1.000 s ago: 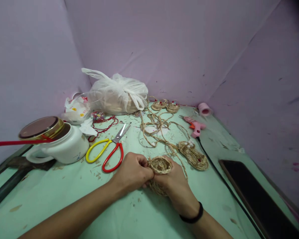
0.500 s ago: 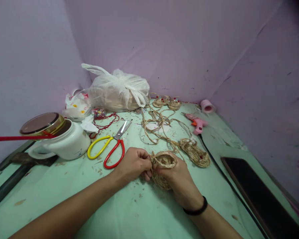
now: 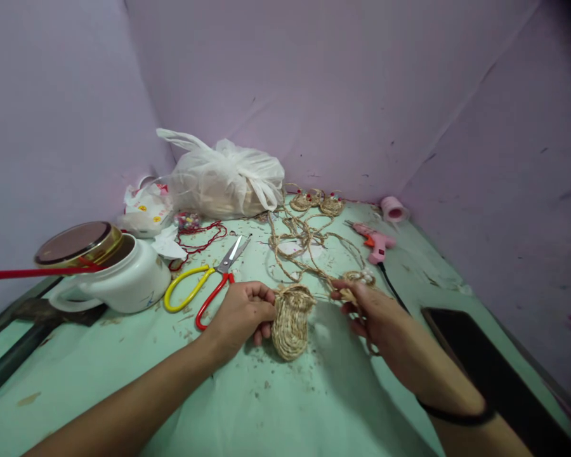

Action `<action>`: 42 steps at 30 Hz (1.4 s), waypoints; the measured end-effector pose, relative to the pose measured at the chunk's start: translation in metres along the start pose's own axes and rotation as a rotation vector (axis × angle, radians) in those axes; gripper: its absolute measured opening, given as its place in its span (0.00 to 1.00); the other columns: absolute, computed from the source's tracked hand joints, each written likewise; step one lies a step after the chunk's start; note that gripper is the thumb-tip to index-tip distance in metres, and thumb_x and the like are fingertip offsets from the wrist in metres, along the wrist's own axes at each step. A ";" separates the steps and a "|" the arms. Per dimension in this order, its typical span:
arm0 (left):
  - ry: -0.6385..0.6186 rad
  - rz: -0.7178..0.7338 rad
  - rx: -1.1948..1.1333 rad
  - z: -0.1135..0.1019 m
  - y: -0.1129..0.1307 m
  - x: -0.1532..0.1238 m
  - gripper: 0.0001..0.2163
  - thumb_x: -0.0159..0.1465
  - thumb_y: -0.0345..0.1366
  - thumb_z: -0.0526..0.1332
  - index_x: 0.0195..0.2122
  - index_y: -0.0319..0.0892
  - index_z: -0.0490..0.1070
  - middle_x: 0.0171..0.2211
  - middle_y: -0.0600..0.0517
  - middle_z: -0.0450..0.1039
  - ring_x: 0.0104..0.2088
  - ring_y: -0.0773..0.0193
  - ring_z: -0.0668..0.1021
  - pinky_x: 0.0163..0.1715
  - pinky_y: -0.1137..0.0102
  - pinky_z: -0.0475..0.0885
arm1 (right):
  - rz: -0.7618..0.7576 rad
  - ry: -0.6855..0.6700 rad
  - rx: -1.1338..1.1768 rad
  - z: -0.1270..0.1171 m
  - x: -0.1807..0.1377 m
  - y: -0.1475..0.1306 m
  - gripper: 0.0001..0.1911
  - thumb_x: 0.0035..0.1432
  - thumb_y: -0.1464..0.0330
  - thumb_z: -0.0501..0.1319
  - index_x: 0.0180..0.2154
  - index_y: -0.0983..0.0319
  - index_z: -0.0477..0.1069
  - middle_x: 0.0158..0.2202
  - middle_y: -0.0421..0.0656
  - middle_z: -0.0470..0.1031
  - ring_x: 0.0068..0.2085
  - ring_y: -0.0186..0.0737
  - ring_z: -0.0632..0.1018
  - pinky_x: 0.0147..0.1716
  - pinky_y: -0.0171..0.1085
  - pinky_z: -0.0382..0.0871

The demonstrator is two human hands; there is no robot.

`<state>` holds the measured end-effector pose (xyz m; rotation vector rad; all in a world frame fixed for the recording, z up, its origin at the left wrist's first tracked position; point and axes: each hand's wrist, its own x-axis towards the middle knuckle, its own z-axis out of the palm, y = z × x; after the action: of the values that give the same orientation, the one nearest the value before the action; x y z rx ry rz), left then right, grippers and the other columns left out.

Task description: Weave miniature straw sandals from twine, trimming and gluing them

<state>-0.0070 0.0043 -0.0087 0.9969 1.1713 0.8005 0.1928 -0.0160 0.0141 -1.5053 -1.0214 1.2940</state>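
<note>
Centre frame: the woven jute slipper point(image 3: 291, 324) lies flat on the green table point(image 3: 285, 409), its long axis running up-down. The left hand point(image 3: 240, 314) is nearer, fingers curled at the slipper's left edge (a real grip? cannot tell). The right hand point(image 3: 380, 317) sits apart at right, pinching the second slipper point(image 3: 359, 278).

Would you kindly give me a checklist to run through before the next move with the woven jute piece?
1. Left hand grips woven jute piece: ok, fingers curl on its left edge.
2. Right hand pinch: cannot tell what it holds, beside the second woven piece.
3. Scissors within reach: ok, beside the left hand.
4. Loose twine untangled: not ok, it lies in tangled loops.
5. Glue gun cord clear of right hand: not ok, it runs close by.
</note>
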 end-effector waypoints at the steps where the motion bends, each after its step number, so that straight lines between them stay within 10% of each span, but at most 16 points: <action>1: 0.015 -0.011 0.008 -0.001 0.000 0.001 0.04 0.44 0.27 0.57 0.23 0.39 0.63 0.09 0.59 0.64 0.09 0.74 0.64 0.06 0.81 0.58 | -0.041 0.025 0.005 -0.005 -0.001 -0.003 0.22 0.49 0.51 0.57 0.38 0.60 0.75 0.34 0.43 0.73 0.28 0.34 0.70 0.19 0.29 0.62; 7: 0.031 -0.027 0.020 0.000 -0.002 0.002 0.04 0.44 0.28 0.58 0.23 0.39 0.64 0.08 0.59 0.63 0.09 0.74 0.63 0.06 0.81 0.58 | -0.371 0.042 -0.217 0.014 -0.018 -0.005 0.10 0.44 0.64 0.64 0.32 0.59 0.78 0.28 0.42 0.76 0.30 0.38 0.74 0.26 0.33 0.68; 12: 0.018 -0.026 0.034 0.003 -0.002 0.000 0.05 0.44 0.29 0.59 0.24 0.39 0.64 0.09 0.59 0.64 0.09 0.74 0.63 0.07 0.81 0.57 | -0.338 0.100 -0.145 0.052 -0.023 0.019 0.04 0.46 0.67 0.64 0.26 0.61 0.75 0.21 0.39 0.76 0.23 0.35 0.74 0.23 0.32 0.69; 25: 0.025 -0.016 0.030 0.008 -0.003 -0.001 0.05 0.41 0.29 0.57 0.22 0.38 0.64 0.09 0.59 0.63 0.10 0.75 0.63 0.07 0.81 0.57 | -0.785 0.117 -0.329 0.069 -0.008 0.036 0.07 0.52 0.76 0.57 0.27 0.65 0.73 0.28 0.45 0.74 0.31 0.37 0.74 0.32 0.34 0.69; 42: 0.010 0.031 -0.002 0.009 -0.003 -0.001 0.06 0.41 0.30 0.59 0.22 0.38 0.65 0.11 0.60 0.62 0.11 0.75 0.64 0.08 0.80 0.60 | -0.800 0.160 -0.504 0.065 -0.006 0.035 0.07 0.50 0.76 0.57 0.27 0.61 0.73 0.28 0.43 0.75 0.30 0.38 0.75 0.30 0.36 0.70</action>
<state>0.0019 0.0003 -0.0105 1.0119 1.1661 0.8322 0.1292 -0.0247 -0.0222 -1.2856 -1.6883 0.3585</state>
